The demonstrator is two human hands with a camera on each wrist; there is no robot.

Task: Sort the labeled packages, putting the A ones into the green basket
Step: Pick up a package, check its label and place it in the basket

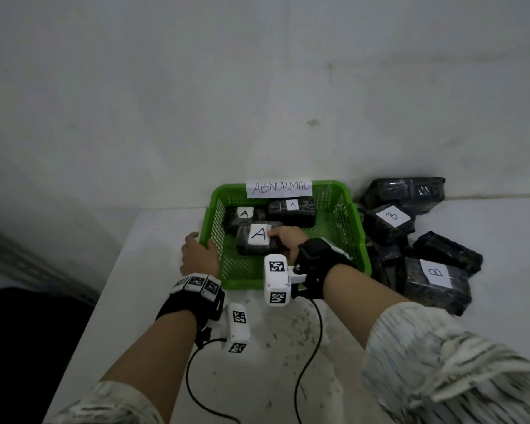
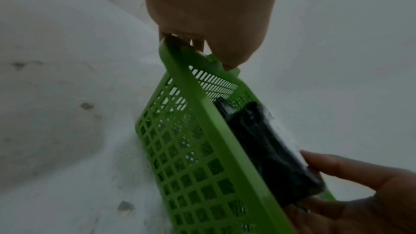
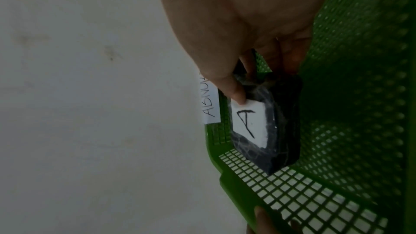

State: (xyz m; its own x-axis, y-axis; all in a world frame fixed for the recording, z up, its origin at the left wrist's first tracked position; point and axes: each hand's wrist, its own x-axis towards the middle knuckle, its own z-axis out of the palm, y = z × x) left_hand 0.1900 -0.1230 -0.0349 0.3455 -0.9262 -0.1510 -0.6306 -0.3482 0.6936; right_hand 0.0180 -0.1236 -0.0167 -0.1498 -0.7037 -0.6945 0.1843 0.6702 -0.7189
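A green mesh basket (image 1: 354,228) with an "ABNORMAL" paper label (image 1: 279,188) stands on the white table against the wall. Inside it, my right hand (image 1: 285,237) holds a black wrapped package labeled A (image 1: 259,237) low over the basket floor. The thumb (image 3: 236,93) presses on the white label's corner, and the fingers curl round the package (image 3: 265,125) from behind. Two more A packages (image 1: 292,209) lie at the back of the basket. My left hand (image 1: 196,254) grips the basket's left rim (image 2: 225,131), fingers curled over the edge.
A heap of black packages lies right of the basket, two showing B labels (image 1: 392,217) (image 1: 435,280). The table's left edge (image 1: 117,270) drops to a dark floor. Cables from the wrist cameras trail over the stained table top (image 1: 288,347) in front.
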